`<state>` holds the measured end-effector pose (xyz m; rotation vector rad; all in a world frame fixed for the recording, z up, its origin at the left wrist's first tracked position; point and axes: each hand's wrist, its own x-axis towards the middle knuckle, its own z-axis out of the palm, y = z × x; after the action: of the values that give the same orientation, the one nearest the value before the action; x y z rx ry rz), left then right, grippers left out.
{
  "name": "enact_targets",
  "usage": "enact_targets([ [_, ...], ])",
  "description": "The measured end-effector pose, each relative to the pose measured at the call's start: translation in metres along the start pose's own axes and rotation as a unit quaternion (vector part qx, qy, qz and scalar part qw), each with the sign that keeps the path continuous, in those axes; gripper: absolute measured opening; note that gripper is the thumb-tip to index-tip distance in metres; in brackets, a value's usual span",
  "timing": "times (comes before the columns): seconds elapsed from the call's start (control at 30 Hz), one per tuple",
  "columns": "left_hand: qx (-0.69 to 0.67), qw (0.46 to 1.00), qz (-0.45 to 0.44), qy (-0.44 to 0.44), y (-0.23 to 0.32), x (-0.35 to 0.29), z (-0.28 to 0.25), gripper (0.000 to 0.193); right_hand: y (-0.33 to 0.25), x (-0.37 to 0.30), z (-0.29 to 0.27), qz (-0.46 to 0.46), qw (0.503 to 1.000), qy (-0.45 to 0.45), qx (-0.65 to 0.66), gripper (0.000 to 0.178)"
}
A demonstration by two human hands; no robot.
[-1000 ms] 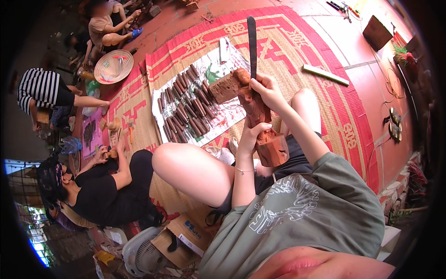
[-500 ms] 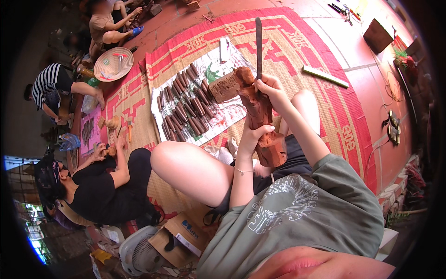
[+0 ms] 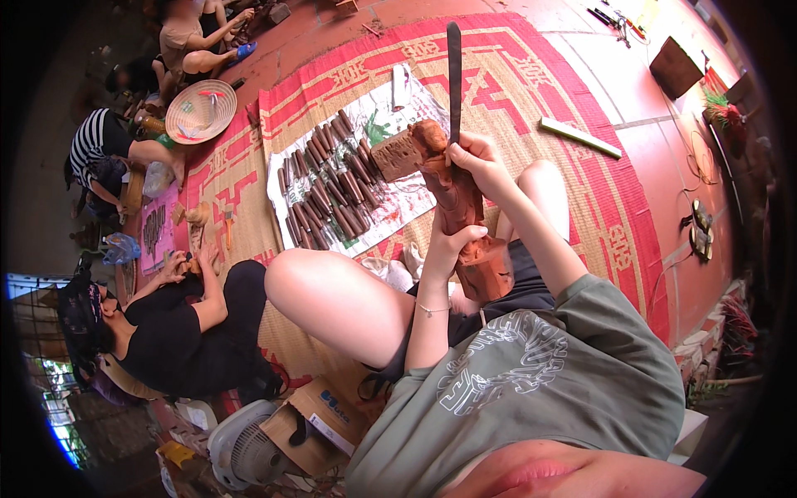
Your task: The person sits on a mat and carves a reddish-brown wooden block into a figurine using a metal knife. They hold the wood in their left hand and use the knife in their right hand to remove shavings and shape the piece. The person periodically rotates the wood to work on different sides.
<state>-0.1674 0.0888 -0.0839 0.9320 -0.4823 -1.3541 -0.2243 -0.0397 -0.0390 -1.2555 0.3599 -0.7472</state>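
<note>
A reddish-brown wood carving [image 3: 455, 195] stands tilted over my lap, its rough chunky base toward me. My left hand [image 3: 451, 253] is closed around its lower part, thumb on top. In my right hand [image 3: 477, 159] is a long, flat, dark file [image 3: 454, 79], pinched near its lower end and pointing away from me. The file's lower end lies against the upper right side of the carving, partly hidden by my fingers. A brown block with a rough, gouged face [image 3: 397, 156] shows just left of the carving's top; whether the two are joined, I cannot tell.
Several dark-handled tools [image 3: 320, 199] lie in rows on a white printed sheet [image 3: 378, 236] over the red-and-straw mat [image 3: 594, 187]. A pale bar [image 3: 579, 138] rests to the right. At left a co-worker in black [image 3: 174, 340] handles a small piece; a fan [image 3: 249, 448] and cardboard box [image 3: 311, 423] stand near me.
The file has slid slightly away from me and to the left along the carving, together with my right hand. My left hand keeps its hold on the carving.
</note>
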Motion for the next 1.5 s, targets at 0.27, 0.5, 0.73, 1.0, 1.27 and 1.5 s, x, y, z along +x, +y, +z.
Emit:
enact_targets([
  [0.27, -0.023, 1.000, -0.002, 0.005, 0.003, -0.003, -0.001, 0.064, -0.003, 0.001, -0.004, -0.029, 0.996, -0.059, 0.064, 0.027],
  [0.5, -0.011, 1.000, 0.009, -0.010, 0.005, -0.003, -0.006, 0.061, -0.002, 0.006, 0.006, -0.031, 0.997, -0.036, -0.063, 0.024],
  [0.73, -0.024, 1.000, 0.001, 0.013, 0.007, -0.006, -0.002, 0.057, 0.009, 0.008, 0.004, -0.055, 0.997, 0.003, -0.050, 0.024],
  [1.0, -0.024, 1.000, 0.003, 0.011, 0.005, -0.004, -0.004, 0.058, 0.018, 0.008, -0.002, -0.066, 0.994, 0.016, -0.089, 0.023],
  [1.27, -0.006, 0.997, 0.067, 0.034, 0.001, -0.002, -0.006, 0.049, 0.010, 0.005, 0.011, -0.076, 0.992, 0.055, -0.085, 0.019],
  [1.5, -0.011, 0.998, 0.060, 0.022, 0.013, -0.007, 0.001, 0.068, 0.017, 0.006, -0.002, -0.049, 0.986, 0.094, -0.127, 0.018],
])
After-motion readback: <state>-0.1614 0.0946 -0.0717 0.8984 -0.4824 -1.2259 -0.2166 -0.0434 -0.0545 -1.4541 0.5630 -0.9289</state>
